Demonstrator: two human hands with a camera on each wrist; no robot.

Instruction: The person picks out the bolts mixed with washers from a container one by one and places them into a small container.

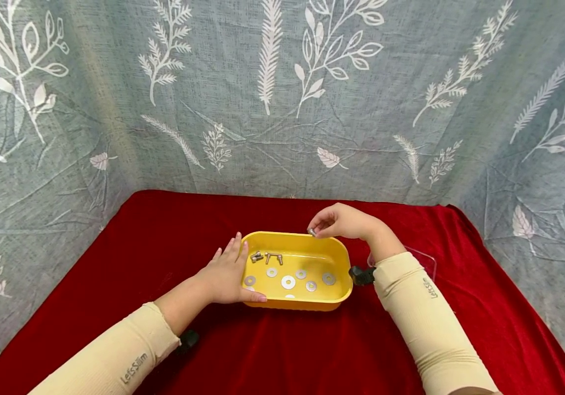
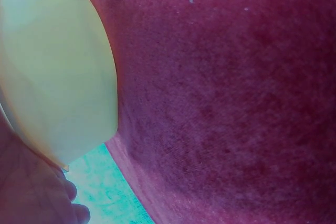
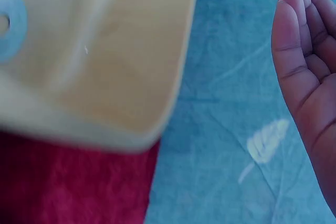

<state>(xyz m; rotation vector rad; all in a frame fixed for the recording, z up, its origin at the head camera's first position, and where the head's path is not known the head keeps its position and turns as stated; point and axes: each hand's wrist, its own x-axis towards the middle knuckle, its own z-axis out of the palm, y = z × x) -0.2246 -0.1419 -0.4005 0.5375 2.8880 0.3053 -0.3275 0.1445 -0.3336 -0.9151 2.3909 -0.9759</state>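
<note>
A yellow plastic box [image 1: 294, 300] lies on the red cloth, its open top upward. Its left end is spanned by my left hand [image 1: 225, 274], fingers nearly straight along the rim and thumb resting on the front edge. Over the back rim, right of the middle, my right hand [image 1: 342, 222] pinches a small metal bolt [image 1: 312, 232] between thumb and fingers; the fingers hide much of it. Several metal bolts [image 1: 273, 255] lie at the back left inside the box. Several flat washers [image 1: 288, 282] are spread across its floor.
Beside my right forearm, partly hidden, lies a clear plastic piece [image 1: 425, 258] with a thin edge. Red velvet cloth [image 1: 188, 219] covers the table. A grey-green curtain [image 1: 243, 137] with a white leaf print hangs behind and at both sides.
</note>
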